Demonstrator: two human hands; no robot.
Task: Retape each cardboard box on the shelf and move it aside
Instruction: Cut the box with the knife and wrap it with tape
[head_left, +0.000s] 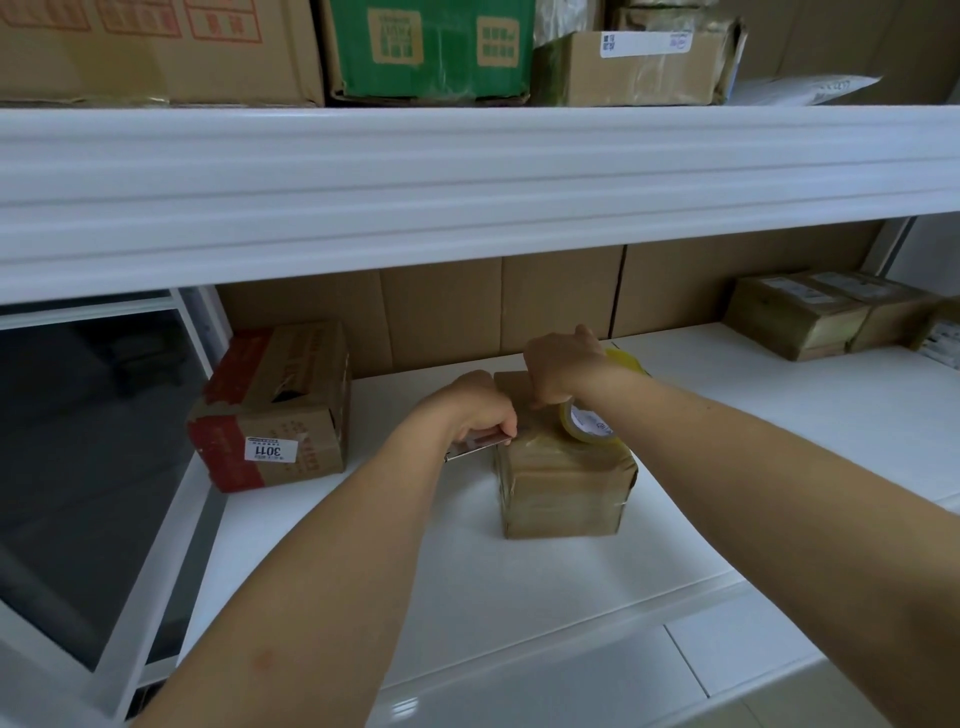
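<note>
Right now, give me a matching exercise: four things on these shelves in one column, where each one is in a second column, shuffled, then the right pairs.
Things:
1. tape roll
2. box labelled 3011
3. green box
4. knife

Places:
A. on the upper shelf
B. in the left hand, at the left edge of the taped box
C. on top of the taped box, by the right hand
D. at the left end of the lower shelf

Pairs: 1-C, 2-D, 3-A, 4-B
</note>
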